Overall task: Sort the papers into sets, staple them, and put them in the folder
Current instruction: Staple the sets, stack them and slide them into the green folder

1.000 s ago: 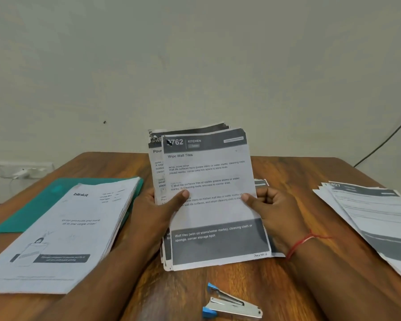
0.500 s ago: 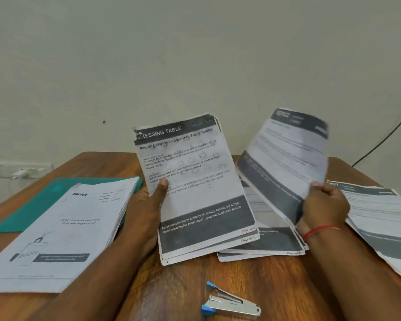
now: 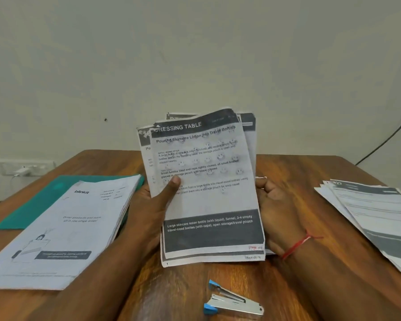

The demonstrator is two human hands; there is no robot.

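Wooden counter (image 3: 287,172) meets a pale wall, and over its middle a sheaf of printed papers (image 3: 206,200) stands tilted upright, its top sheet titled "Pouring Skincare Lotion into Travel Bottles". The left hand (image 3: 153,205) clamps the sheaf's left edge, thumb on the front. The right hand (image 3: 276,209) sits at the sheaf's right edge, fingers hidden behind, so its grip cannot be told. Left of the sheaf a "blinkit" stack (image 3: 63,228) overlaps a green folder (image 3: 33,205). Right of it lies a fanned pile (image 3: 380,216), and nearer than it a blue-tipped stapler (image 3: 234,302).
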